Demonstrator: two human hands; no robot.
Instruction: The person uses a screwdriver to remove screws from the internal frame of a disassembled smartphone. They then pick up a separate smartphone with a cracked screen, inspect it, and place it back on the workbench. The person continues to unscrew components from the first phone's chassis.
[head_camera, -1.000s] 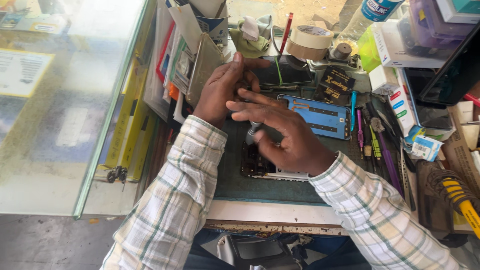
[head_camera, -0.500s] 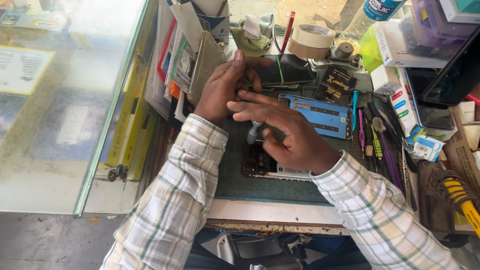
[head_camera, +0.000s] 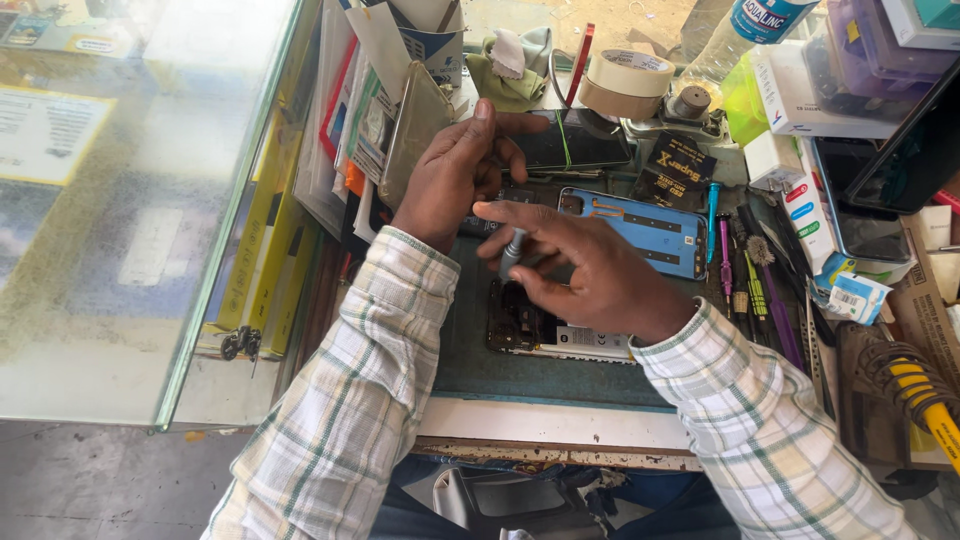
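Right hand (head_camera: 585, 275) pinching a grey screwdriver (head_camera: 512, 252) upright over an opened phone (head_camera: 535, 328) (on a green mat (head_camera: 470, 365)), left hand (head_camera: 450, 175) loosely curled, grasping nothing visible, blue back cover (head_camera: 640, 228) beside.

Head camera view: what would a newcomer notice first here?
First, the right hand at the centre, holding a small grey screwdriver upright over an opened phone on the dark mat. Just beyond lies a blue phone back cover; the left hand is raised behind, near a tape roll.

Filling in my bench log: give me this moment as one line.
right hand: grips grey screwdriver, tip on opened phone | left hand: raised above mat | blue back cover: beside
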